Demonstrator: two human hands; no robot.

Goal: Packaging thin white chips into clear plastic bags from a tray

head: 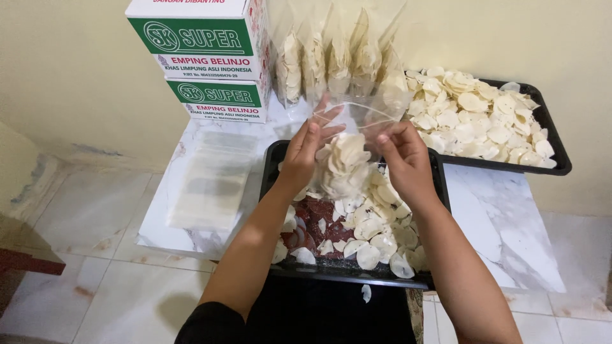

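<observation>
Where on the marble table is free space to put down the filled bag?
Bare marble lies right of the near tray, below the far tray. The left holds a stack of empty bags; the back is crowded with cartons and filled bags.

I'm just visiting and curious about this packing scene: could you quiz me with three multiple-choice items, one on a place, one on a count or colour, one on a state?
1. Where are the stacked cardboard boxes?
A. far left, by the wall
B. on the near tray
C. on the floor at right

2. How many black trays hold chips?
A. one
B. two
C. four

3. What state is the clear bag between the hands in?
A. empty and flat
B. partly filled with chips
C. lying in the far tray

Answers:
1 A: the boxes stand far left against the wall.
2 B: a near tray and a far tray.
3 B: the left hand and right hand hold the bag up, chips inside.
</observation>
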